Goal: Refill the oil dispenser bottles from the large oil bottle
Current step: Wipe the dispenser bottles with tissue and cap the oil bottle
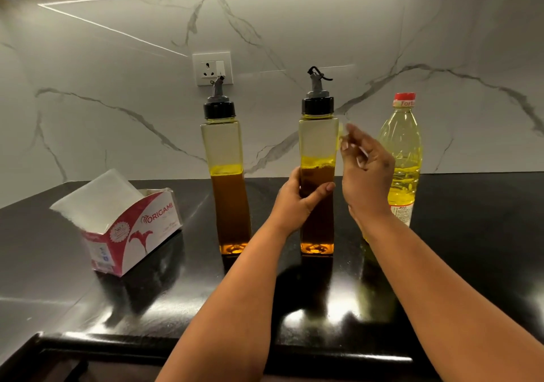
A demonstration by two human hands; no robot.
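Fingers and thumb of the left hand (297, 197) curl round the middle of the right dispenser (318, 175), thumb across its front face, holding it upright on the counter (456, 263). The right hand (363, 172) is raised just beside that bottle's upper right edge, palm turned left, fingers loosely bent and a little spread, gripping nothing; whether the fingertips touch the glass I cannot tell, since they are blurred. Both forearms reach in from the lower edge, the left crossing in front of the gap between the two dispensers.

The left dispenser (226, 175) stands free, well apart from its twin, both roughly half full of dark oil and both capped with black spouts. The big bottle (401, 160) stands upright, red cap on, just behind the right hand and close to the wall (117, 87). A tissue box (132, 228) sits off to the left, tilted. Open counter lies in front of the bottles, out to the front edge, and to the right of the big bottle.
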